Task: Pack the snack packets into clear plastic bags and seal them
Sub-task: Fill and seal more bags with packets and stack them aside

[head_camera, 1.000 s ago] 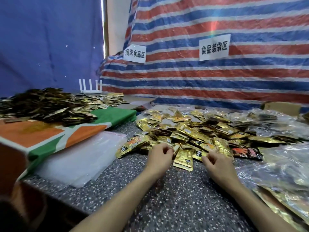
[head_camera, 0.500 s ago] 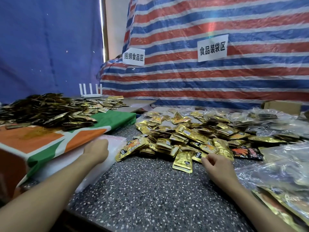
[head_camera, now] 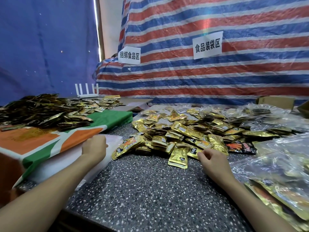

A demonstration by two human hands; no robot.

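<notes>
Left hand [head_camera: 94, 146]: resting on stack of clear bags [head_camera: 55, 164]; grip cannot be told, fingers hidden. Right hand [head_camera: 213, 160]: loosely curled, seemingly empty, on bench [head_camera: 150, 190]; snack packets [head_camera: 177, 136] heaped just beyond its fingertips.

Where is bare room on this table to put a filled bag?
Bare: the speckled countertop between left hand and right hand, in front of the pile of gold snack packets. Crowded: that pile, filled clear bags right, stack of empty bags left.
</notes>
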